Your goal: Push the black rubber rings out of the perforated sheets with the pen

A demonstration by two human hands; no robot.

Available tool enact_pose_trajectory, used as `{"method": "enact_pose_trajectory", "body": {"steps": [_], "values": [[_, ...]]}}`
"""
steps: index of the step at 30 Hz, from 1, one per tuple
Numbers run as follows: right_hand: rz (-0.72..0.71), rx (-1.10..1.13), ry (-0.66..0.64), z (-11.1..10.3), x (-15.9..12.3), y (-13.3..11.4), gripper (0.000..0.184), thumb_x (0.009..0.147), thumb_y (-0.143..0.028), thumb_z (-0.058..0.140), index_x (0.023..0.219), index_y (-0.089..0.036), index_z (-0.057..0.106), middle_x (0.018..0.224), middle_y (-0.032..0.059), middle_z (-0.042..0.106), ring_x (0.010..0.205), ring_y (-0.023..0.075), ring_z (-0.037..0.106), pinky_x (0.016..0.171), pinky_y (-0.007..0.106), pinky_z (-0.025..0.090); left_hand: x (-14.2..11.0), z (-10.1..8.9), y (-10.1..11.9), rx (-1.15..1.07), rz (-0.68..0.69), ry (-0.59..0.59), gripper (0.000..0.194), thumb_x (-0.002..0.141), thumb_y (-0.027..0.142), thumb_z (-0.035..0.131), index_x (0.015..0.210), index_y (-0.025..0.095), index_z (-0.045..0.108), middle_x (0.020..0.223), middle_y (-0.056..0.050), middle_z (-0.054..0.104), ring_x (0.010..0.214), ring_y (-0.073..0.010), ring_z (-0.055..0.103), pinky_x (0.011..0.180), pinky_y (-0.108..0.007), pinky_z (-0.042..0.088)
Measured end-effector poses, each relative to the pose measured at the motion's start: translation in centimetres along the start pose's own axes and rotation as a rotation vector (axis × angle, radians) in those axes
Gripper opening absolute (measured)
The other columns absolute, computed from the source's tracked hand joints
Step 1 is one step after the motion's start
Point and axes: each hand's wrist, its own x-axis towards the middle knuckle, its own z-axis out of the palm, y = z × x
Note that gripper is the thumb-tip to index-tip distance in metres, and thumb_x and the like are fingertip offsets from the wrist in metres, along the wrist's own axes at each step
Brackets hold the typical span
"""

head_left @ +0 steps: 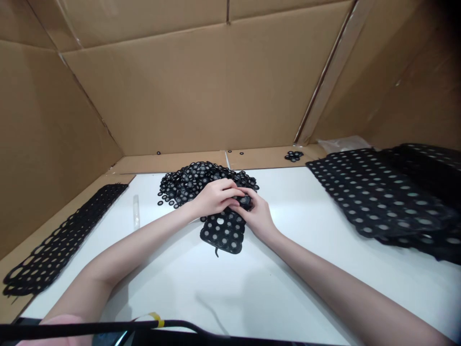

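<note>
A black rubber sheet (223, 234) with rows of round light discs hangs toward me below my hands. One hole near its top shows white. My left hand (218, 197) lies over the upper part of the sheet with its fingers bent. From the other side, my right hand (257, 215) grips the sheet's upper edge between thumb and fingers, and the fingertips of both hands meet there. Just behind them rises a heap of small black rings (190, 180) with pale centres. What lies under the fingertips is hidden.
More dotted black sheets (382, 192) are stacked at the right. A strip of perforated black sheet (68, 235) lies at the left, near a clear tube (136, 211). A small ring cluster (294, 156) sits by the cardboard wall (201, 96). A black cable (90, 328) crosses in front.
</note>
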Motion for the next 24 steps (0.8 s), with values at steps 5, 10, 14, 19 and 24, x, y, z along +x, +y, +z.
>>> {"method": "enact_pose_trajectory", "body": {"steps": [5,10,14,19,24], "values": [[-0.013,-0.03,-0.033,0.0,-0.1,0.3,0.019,0.073,-0.036,0.064,0.08,-0.018,0.065,0.077,0.002,0.069,0.072,0.02,0.06,0.065,0.029,0.046,-0.1,-0.1,0.8,0.059,0.034,-0.012,0.024,0.093,0.033,0.047,0.1,0.019,0.065,0.087,-0.008,0.063,0.079,-0.0175,0.057,0.071,-0.029,0.046],[-0.052,-0.061,-0.045,0.2,-0.1,0.3,0.011,0.071,-0.028,0.059,0.066,-0.019,0.058,0.062,-0.0013,0.06,0.061,0.0161,0.052,0.058,0.026,0.041,-0.1,0.3,1.8,0.201,0.047,-0.018,0.027,0.096,0.03,0.04,0.086,0.017,0.061,0.075,-0.006,0.059,0.069,-0.0168,0.052,0.063,-0.029,0.04],[-0.072,-0.066,-0.083,0.3,0.0,0.2,0.015,0.07,-0.027,0.057,0.059,-0.019,0.05,0.058,-0.0024,0.054,0.059,0.0146,0.049,0.057,0.026,0.039,-0.2,0.7,2.2,0.317,0.091,0.033,0.03,0.095,0.02,0.037,0.073,0.017,0.057,0.063,-0.003,0.054,0.06,-0.0149,0.047,0.055,-0.029,0.034],[-0.077,-0.05,-0.097,0.3,0.1,0.2,0.02,0.071,-0.031,0.059,0.059,-0.019,0.048,0.058,-0.0025,0.052,0.059,0.0147,0.049,0.057,0.026,0.039,-0.4,1.0,2.2,0.334,0.052,0.055,0.03,0.092,0.013,0.034,0.07,0.018,0.055,0.062,-0.002,0.055,0.06,-0.0145,0.047,0.056,-0.028,0.035],[-0.082,-0.006,-0.124,0.4,-0.1,0.0,0.014,0.072,-0.029,0.061,0.065,-0.018,0.056,0.062,-0.0009,0.059,0.064,0.0178,0.055,0.061,0.028,0.042,-0.5,1.1,2.1,0.238,0.004,0.087,0.028,0.09,0.011,0.036,0.071,0.017,0.056,0.065,-0.003,0.059,0.062,-0.0144,0.05,0.057,-0.026,0.039]]}}
